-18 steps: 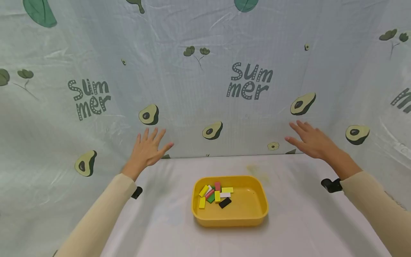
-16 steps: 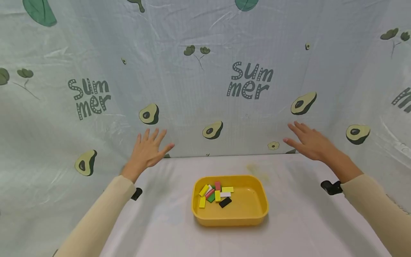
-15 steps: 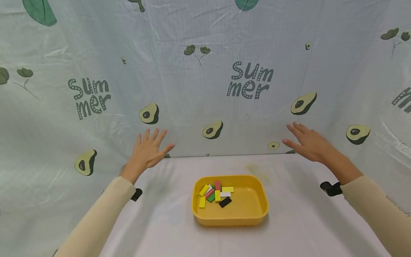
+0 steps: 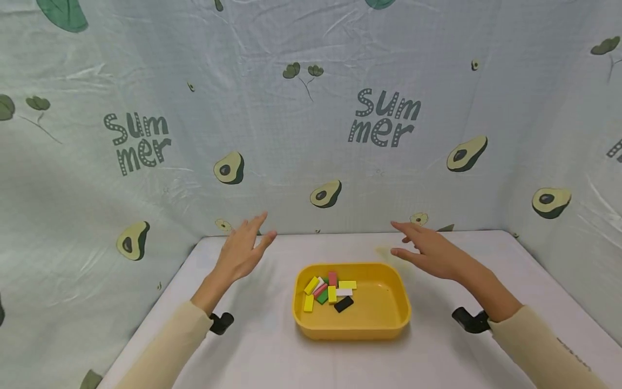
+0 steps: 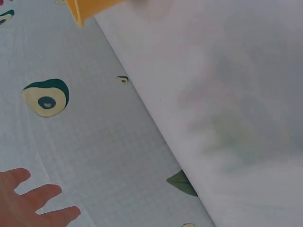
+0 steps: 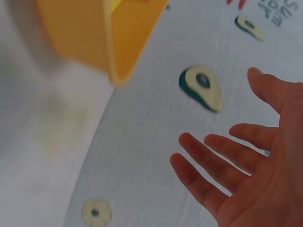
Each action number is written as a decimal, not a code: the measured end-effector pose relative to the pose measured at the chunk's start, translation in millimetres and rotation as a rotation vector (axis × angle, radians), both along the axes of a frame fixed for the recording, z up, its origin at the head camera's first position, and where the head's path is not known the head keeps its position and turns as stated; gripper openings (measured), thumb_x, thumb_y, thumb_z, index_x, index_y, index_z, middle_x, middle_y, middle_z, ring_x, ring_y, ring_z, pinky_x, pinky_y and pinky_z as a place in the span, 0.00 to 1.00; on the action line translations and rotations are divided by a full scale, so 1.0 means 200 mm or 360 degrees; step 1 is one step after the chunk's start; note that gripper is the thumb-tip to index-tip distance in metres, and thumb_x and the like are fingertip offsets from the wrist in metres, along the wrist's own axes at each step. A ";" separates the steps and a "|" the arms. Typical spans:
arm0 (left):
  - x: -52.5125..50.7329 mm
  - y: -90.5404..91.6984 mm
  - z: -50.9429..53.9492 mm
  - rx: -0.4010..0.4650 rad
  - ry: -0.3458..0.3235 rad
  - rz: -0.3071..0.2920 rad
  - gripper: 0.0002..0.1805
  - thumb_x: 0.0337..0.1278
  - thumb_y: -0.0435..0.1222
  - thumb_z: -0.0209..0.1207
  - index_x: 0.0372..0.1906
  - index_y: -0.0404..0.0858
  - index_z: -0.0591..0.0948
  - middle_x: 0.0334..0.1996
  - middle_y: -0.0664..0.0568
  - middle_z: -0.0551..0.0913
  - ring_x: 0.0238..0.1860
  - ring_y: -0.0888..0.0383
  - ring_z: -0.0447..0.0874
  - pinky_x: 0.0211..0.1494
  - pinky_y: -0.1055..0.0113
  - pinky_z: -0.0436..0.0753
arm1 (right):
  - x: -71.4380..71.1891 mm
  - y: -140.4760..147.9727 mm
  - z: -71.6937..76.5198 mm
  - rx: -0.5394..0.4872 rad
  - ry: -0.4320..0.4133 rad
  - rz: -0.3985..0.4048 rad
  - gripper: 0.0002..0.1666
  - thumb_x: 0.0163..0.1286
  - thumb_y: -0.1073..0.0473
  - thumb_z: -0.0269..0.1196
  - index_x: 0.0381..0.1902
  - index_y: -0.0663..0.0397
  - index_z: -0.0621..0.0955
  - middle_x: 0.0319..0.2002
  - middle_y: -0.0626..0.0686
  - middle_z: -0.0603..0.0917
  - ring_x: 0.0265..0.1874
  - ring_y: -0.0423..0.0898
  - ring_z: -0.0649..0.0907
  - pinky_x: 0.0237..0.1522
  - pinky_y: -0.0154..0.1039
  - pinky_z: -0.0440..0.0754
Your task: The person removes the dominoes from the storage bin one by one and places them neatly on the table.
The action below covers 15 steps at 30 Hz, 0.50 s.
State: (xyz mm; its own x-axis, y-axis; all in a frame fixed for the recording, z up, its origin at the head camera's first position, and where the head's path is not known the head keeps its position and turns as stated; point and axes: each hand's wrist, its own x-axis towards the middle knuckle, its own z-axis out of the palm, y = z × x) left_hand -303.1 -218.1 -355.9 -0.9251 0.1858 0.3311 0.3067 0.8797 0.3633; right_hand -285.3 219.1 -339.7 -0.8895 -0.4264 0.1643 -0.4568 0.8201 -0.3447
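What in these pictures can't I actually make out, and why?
- Head view: a green block, mostly hidden by the red block.
- Head view: dark lettering at far right, cut off by the edge.
- Left wrist view: the yellow tray, mostly beyond the top edge.
- Left wrist view: the left hand, cut off at the lower left corner.
- Right wrist view: a yellowish mark, too blurred to identify.

The word "summer", split into "sum" over "mer", stands twice in grey on the sheet (image 4: pixel 272 119) behind the tabletop (image 4: pixel 272 351): once above and left of its far left corner, once above its far edge, right of middle. Dark marks on the right sleeve (image 4: pixel 539 346) are too small to read.
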 end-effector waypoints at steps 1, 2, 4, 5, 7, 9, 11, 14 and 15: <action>0.01 0.01 -0.02 0.0052 -0.0006 -0.0017 0.40 0.77 0.62 0.42 0.83 0.46 0.56 0.81 0.41 0.62 0.81 0.33 0.54 0.81 0.31 0.50 | 0.01 -0.03 -0.02 -0.0022 -0.0022 0.0027 0.47 0.75 0.34 0.58 0.80 0.55 0.62 0.73 0.63 0.72 0.61 0.60 0.81 0.58 0.58 0.85; 0.02 0.03 -0.04 0.0105 -0.0024 -0.0031 0.40 0.78 0.62 0.41 0.83 0.46 0.56 0.81 0.42 0.62 0.81 0.34 0.56 0.81 0.31 0.51 | 0.02 -0.06 -0.04 -0.0043 -0.0039 0.0054 0.46 0.75 0.35 0.59 0.79 0.55 0.64 0.71 0.62 0.74 0.59 0.58 0.82 0.55 0.56 0.87; 0.05 0.06 -0.08 0.0237 -0.0078 -0.0068 0.38 0.80 0.60 0.38 0.83 0.46 0.57 0.80 0.43 0.63 0.80 0.36 0.59 0.80 0.32 0.56 | 0.04 -0.12 -0.07 -0.0106 -0.0090 0.0109 0.43 0.75 0.38 0.61 0.78 0.55 0.66 0.69 0.61 0.77 0.55 0.55 0.84 0.52 0.50 0.89; 0.05 0.08 -0.10 0.0322 -0.0112 -0.0092 0.37 0.81 0.59 0.37 0.83 0.45 0.57 0.80 0.44 0.63 0.80 0.37 0.60 0.80 0.33 0.58 | 0.05 -0.15 -0.09 -0.0143 -0.0119 0.0136 0.41 0.75 0.40 0.62 0.77 0.56 0.68 0.68 0.61 0.78 0.54 0.53 0.84 0.51 0.48 0.89; 0.07 0.12 -0.14 0.0506 -0.0199 -0.0135 0.36 0.82 0.58 0.35 0.83 0.44 0.57 0.80 0.43 0.63 0.79 0.38 0.62 0.80 0.35 0.60 | 0.06 -0.20 -0.12 -0.0205 -0.0157 0.0179 0.40 0.74 0.42 0.63 0.75 0.56 0.70 0.66 0.60 0.80 0.50 0.50 0.85 0.48 0.42 0.89; 0.09 0.18 -0.18 0.0683 -0.0288 -0.0155 0.36 0.82 0.58 0.34 0.82 0.44 0.58 0.80 0.42 0.63 0.78 0.38 0.63 0.80 0.37 0.61 | 0.06 -0.24 -0.15 -0.0261 -0.0178 0.0222 0.37 0.74 0.44 0.64 0.73 0.56 0.72 0.61 0.59 0.81 0.47 0.46 0.84 0.46 0.36 0.88; 0.10 0.23 -0.23 0.0845 -0.0378 -0.0175 0.35 0.81 0.58 0.34 0.82 0.44 0.59 0.79 0.40 0.65 0.78 0.37 0.65 0.80 0.37 0.62 | 0.05 -0.29 -0.19 -0.0283 -0.0181 0.0260 0.35 0.74 0.45 0.65 0.71 0.56 0.74 0.55 0.57 0.83 0.44 0.43 0.82 0.45 0.32 0.85; 0.11 0.29 -0.29 0.1052 -0.0491 -0.0185 0.35 0.81 0.58 0.34 0.80 0.45 0.61 0.76 0.38 0.69 0.75 0.36 0.69 0.78 0.35 0.65 | 0.04 -0.36 -0.24 -0.0315 -0.0200 0.0309 0.33 0.74 0.45 0.65 0.69 0.57 0.76 0.46 0.52 0.82 0.40 0.40 0.79 0.42 0.29 0.82; 0.11 0.32 -0.30 0.1104 -0.0519 -0.0188 0.35 0.81 0.58 0.34 0.80 0.45 0.62 0.75 0.38 0.70 0.74 0.36 0.70 0.77 0.35 0.66 | 0.04 -0.39 -0.25 -0.0325 -0.0216 0.0316 0.34 0.74 0.44 0.64 0.69 0.57 0.76 0.44 0.50 0.82 0.38 0.40 0.79 0.41 0.29 0.82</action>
